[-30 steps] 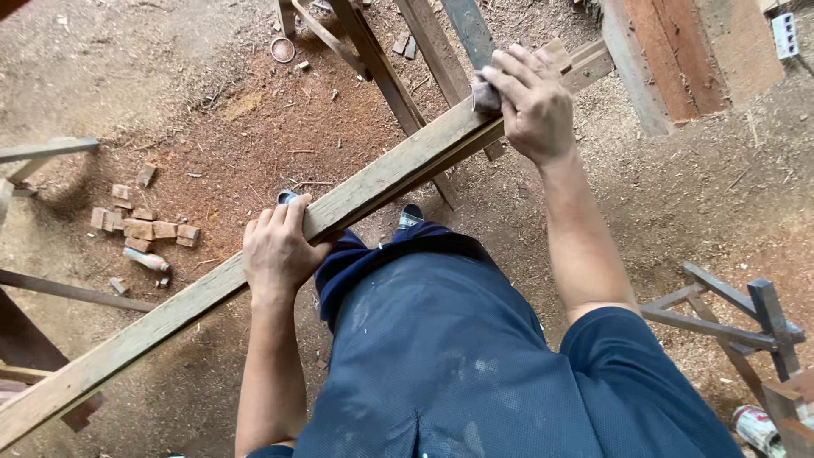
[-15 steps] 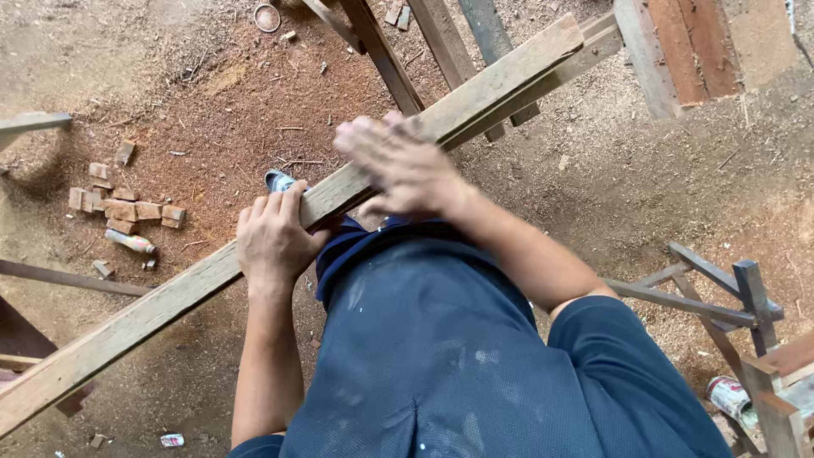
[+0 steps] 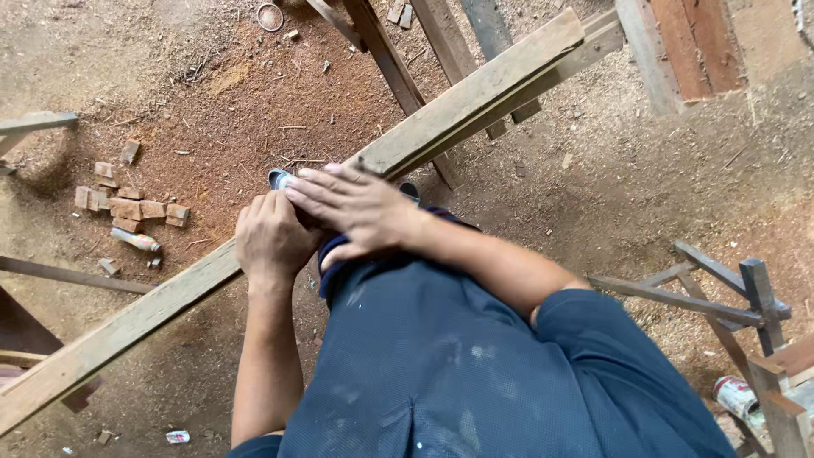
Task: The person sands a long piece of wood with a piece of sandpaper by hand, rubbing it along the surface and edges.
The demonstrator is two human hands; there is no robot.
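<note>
Both hands meet on the long plank

The right hand [image 3: 360, 208] has slid down from the far end and lies flat, fingers spread, on the plank [image 3: 475, 106] beside the left hand [image 3: 273, 242], curled gripping its edge; sawdust floor [image 3: 170, 85] below.

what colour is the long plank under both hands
Pale, weathered greyish-tan wood; the plank shows best in the head view.

The long plank [image 3: 475, 106] is pale, rough-sawn wood with a matt, dusty face. Left of it lie small raw wooden offcuts [image 3: 127, 203] on reddish sawdust-strewn dirt ground [image 3: 212, 93].
</note>
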